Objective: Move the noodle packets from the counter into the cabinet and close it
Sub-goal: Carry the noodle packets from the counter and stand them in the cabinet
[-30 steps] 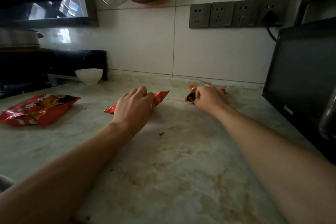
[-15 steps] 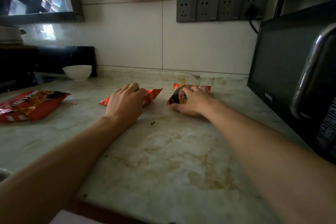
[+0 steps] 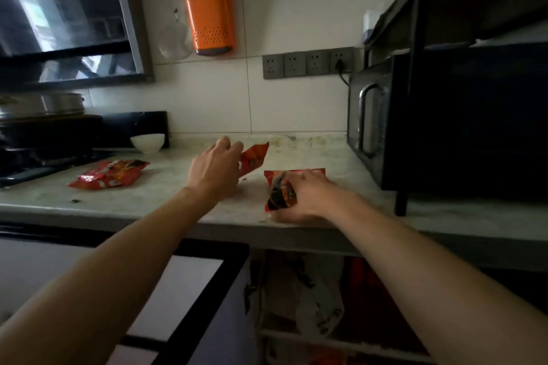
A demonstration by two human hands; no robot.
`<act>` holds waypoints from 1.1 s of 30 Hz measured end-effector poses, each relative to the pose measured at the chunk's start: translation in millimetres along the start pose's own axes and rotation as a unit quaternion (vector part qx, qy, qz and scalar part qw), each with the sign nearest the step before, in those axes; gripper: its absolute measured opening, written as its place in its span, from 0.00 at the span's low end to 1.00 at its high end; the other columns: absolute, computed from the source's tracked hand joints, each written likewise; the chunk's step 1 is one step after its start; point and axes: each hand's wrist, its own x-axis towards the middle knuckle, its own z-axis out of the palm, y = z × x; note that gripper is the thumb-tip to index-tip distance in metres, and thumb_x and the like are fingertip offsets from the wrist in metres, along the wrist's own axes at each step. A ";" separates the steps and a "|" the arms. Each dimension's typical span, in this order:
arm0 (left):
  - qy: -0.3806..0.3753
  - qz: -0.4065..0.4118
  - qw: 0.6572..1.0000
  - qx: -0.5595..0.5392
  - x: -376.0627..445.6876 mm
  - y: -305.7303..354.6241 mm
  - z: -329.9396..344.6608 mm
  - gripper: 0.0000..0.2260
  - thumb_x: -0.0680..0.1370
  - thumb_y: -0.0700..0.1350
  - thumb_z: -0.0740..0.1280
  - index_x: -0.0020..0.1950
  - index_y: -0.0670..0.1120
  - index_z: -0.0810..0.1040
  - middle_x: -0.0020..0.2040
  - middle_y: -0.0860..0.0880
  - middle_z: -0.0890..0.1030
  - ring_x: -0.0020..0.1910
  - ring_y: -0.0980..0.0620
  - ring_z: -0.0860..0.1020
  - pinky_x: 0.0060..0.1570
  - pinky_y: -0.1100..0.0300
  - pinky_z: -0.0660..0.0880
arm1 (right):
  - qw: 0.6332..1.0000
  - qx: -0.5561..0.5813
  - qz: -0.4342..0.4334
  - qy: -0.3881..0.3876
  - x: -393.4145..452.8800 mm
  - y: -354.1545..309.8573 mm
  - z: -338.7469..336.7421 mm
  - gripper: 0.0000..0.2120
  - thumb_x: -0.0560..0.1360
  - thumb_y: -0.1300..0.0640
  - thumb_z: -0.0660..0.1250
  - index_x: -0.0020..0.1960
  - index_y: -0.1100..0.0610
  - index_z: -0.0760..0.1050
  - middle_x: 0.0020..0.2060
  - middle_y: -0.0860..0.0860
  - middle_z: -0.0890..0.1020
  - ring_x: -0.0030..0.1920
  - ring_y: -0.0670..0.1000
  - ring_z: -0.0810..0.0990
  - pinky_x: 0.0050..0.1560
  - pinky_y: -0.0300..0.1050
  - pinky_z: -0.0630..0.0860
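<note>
Right hand (image 3: 308, 197): grip clenched on a red and black noodle packet (image 3: 283, 188), fingers wrapped over its near end, at the front edge of the worktop (image 3: 166, 190). The packet stands crumpled, its far end flat against the stone.

Left hand (image 3: 215, 167): grip closed on a second red packet (image 3: 253, 157), which tilts up and away from the fingers, its far corner raised above the worktop. The two held packets lie near each other, not touching.

Third packet (image 3: 111, 173): red, lying flat on the worktop, well to the left of both hands, untouched.

Cabinet (image 3: 326, 305): below the worktop, under the right hand, open; bags and red wrappers show dimly on its shelves. Its door (image 3: 189, 299), dark-framed with a pale panel, stands swung out to the left beneath the left forearm.

White bowl (image 3: 147, 141): at the back of the worktop, by the wall.

Black microwave (image 3: 444, 124): right end of the worktop, under a dark rack.

Orange holder (image 3: 210, 21): hung on the tiled wall, chopsticks standing in it.

Socket strip (image 3: 307, 63): on the wall, one plug in.
</note>
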 end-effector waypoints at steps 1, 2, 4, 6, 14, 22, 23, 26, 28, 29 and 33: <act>0.006 -0.008 1.000 -0.014 -11.1 7.3 -17.6 0.12 0.77 0.50 0.65 0.57 0.46 0.72 0.53 0.46 0.74 0.42 0.48 0.75 0.38 0.54 0.71 | 1.000 0.006 0.004 0.007 -19.6 -1.3 -2.3 0.51 0.60 0.22 0.65 0.75 0.48 0.61 0.70 0.57 0.67 0.71 0.61 0.65 0.70 0.56 0.64; 0.014 -0.013 0.999 -0.038 -22.5 16.2 -33.8 0.13 0.78 0.53 0.61 0.55 0.45 0.72 0.51 0.47 0.73 0.41 0.48 0.75 0.38 0.54 0.72 | 1.000 0.005 0.003 0.012 -38.4 -2.4 -3.5 0.51 0.60 0.23 0.67 0.75 0.48 0.60 0.70 0.57 0.67 0.71 0.61 0.64 0.70 0.56 0.65; 0.033 -0.031 0.994 -0.098 -45.3 30.5 -62.7 0.20 0.75 0.57 0.53 0.53 0.44 0.73 0.49 0.47 0.71 0.41 0.46 0.75 0.37 0.53 0.72 | 0.999 -0.018 0.004 0.035 -70.1 -4.8 -4.0 0.49 0.60 0.28 0.72 0.73 0.47 0.60 0.69 0.56 0.67 0.70 0.61 0.66 0.67 0.56 0.67; 0.063 -0.049 0.984 -0.158 -65.2 39.2 -83.7 0.18 0.75 0.53 0.51 0.52 0.43 0.73 0.49 0.47 0.72 0.41 0.48 0.72 0.38 0.54 0.68 | 0.995 -0.060 0.005 0.075 -97.0 -9.7 -2.8 0.45 0.63 0.36 0.75 0.72 0.50 0.60 0.67 0.55 0.69 0.67 0.60 0.70 0.63 0.55 0.71; 0.167 -0.226 0.850 -0.446 -113.9 66.7 -114.9 0.04 0.80 0.44 0.62 0.48 0.47 0.75 0.45 0.52 0.77 0.43 0.55 0.75 0.34 0.69 0.69 | 0.969 -0.085 -0.008 0.232 -170.3 -8.8 0.9 0.26 0.74 0.49 0.69 0.67 0.53 0.63 0.57 0.55 0.72 0.52 0.60 0.79 0.39 0.50 0.69; 0.128 -0.343 0.629 -0.685 -218.6 117.8 -88.5 0.04 0.82 0.47 0.62 0.50 0.48 0.74 0.44 0.50 0.78 0.40 0.56 0.77 0.35 0.61 0.74 | 0.928 0.110 0.075 0.348 -295.4 22.9 25.1 0.25 0.75 0.50 0.69 0.70 0.53 0.68 0.60 0.53 0.75 0.51 0.56 0.81 0.43 0.45 0.76; 0.113 -0.349 0.619 -0.694 -231.5 124.5 -81.1 0.04 0.82 0.47 0.61 0.49 0.48 0.74 0.43 0.50 0.77 0.40 0.54 0.75 0.35 0.61 0.72 | 0.921 0.128 0.090 0.357 -308.9 27.0 33.0 0.24 0.75 0.50 0.68 0.69 0.53 0.69 0.59 0.53 0.77 0.50 0.56 0.81 0.43 0.44 0.75; 0.043 -0.364 0.598 -0.713 -274.1 152.4 -50.5 0.05 0.81 0.47 0.62 0.50 0.47 0.74 0.45 0.47 0.79 0.41 0.53 0.77 0.37 0.57 0.75 | 0.905 0.205 0.136 0.346 -345.6 41.5 67.5 0.16 0.76 0.49 0.68 0.62 0.51 0.72 0.51 0.48 0.79 0.48 0.50 0.81 0.45 0.44 0.79; -0.001 -0.375 0.585 -0.719 -299.1 172.5 -31.7 0.07 0.82 0.49 0.60 0.55 0.47 0.74 0.48 0.47 0.80 0.42 0.54 0.80 0.37 0.58 0.77 | 0.882 0.287 0.178 0.329 -365.9 49.9 94.2 0.11 0.76 0.48 0.69 0.55 0.45 0.70 0.45 0.41 0.78 0.44 0.42 0.79 0.43 0.38 0.78; -0.017 -0.380 0.577 -0.723 -308.6 182.3 -24.7 0.08 0.82 0.49 0.60 0.56 0.47 0.73 0.49 0.48 0.81 0.41 0.55 0.81 0.34 0.60 0.77 | 0.870 0.321 0.195 0.320 -373.4 53.7 106.4 0.11 0.77 0.48 0.69 0.54 0.44 0.69 0.43 0.39 0.77 0.43 0.40 0.79 0.41 0.33 0.76; -0.065 -0.399 0.540 -0.739 -330.3 214.4 8.6 0.08 0.83 0.48 0.59 0.57 0.46 0.73 0.50 0.47 0.81 0.40 0.57 0.82 0.29 0.63 0.77 | 0.804 0.451 0.254 0.292 -383.1 71.1 148.6 0.12 0.77 0.49 0.69 0.55 0.42 0.67 0.44 0.36 0.75 0.40 0.36 0.76 0.37 0.29 0.69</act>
